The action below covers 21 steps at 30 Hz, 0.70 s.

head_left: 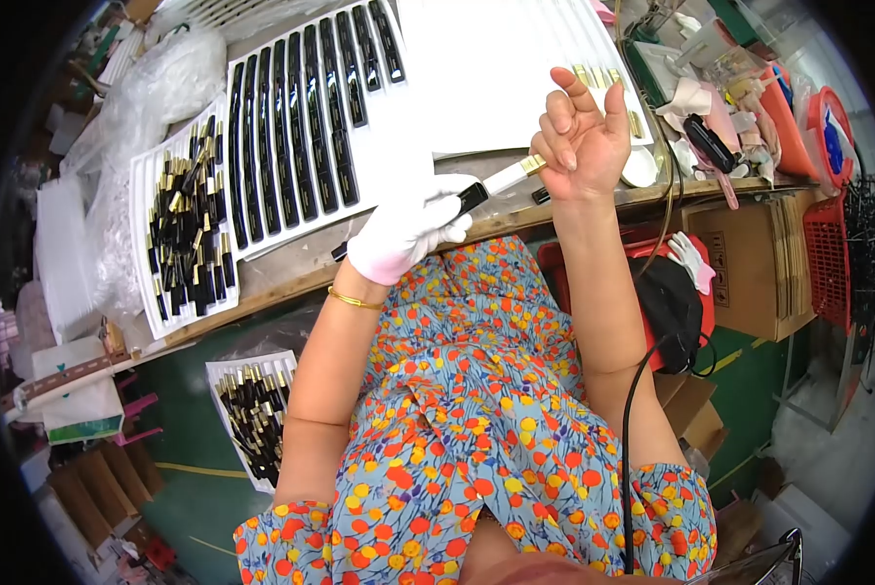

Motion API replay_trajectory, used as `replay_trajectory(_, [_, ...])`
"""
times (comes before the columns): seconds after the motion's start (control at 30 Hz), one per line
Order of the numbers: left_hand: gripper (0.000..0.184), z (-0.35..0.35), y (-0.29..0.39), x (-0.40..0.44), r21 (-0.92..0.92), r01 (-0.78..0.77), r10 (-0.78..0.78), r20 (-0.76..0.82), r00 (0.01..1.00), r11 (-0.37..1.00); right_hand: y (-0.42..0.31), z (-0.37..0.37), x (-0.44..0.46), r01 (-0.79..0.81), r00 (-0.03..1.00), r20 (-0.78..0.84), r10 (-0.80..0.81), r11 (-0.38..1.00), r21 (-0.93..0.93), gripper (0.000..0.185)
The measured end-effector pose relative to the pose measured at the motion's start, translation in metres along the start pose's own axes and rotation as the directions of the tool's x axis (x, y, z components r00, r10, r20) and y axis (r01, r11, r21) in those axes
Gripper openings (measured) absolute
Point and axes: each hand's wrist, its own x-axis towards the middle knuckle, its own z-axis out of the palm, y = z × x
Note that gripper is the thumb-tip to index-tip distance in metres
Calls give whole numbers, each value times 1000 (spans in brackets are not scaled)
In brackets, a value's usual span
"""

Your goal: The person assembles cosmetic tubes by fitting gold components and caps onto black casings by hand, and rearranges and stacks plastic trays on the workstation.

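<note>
My left hand, in a white glove, is closed around a slim black cosmetic tube. From its far end a white, gold-tipped section runs toward my right hand. My right hand is bare and palm up, with lower fingers curled at the gold tip and thumb and index finger apart. Whether the black and white parts are joined, I cannot tell. A small black piece lies by the table edge below my right hand. Another black piece shows beside my left wrist.
To the left, a white tray carries rows of black tubes; beside it lies a jumbled heap of black-and-gold tubes. More fill a lower tray. A white sheet lies ahead. Cardboard boxes and a red basket stand right.
</note>
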Motion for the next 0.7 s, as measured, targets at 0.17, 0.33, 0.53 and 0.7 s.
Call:
replay_trajectory(0.17, [37, -3, -1, 0, -75, 83, -78, 69, 995, 994, 3, 0, 1, 9, 992, 130, -7, 1000, -10, 61])
replay_trajectory(0.33, [32, -1, -13, 3, -212, 0, -5, -24, 1000, 977, 4, 3, -1, 35, 996, 84, -23, 989, -141, 61])
replay_trajectory(0.53, [26, 2, -16, 2, -72, -60, 53, -101, 994, 996, 8, 6, -3, 25, 999, 51, -12, 966, -258, 60])
replay_trajectory(0.7, [26, 7, -15, 4, -180, -46, 27, -107, 994, 983, 28, 14, -9, -14, 1000, -2, 14, 959, -284, 60])
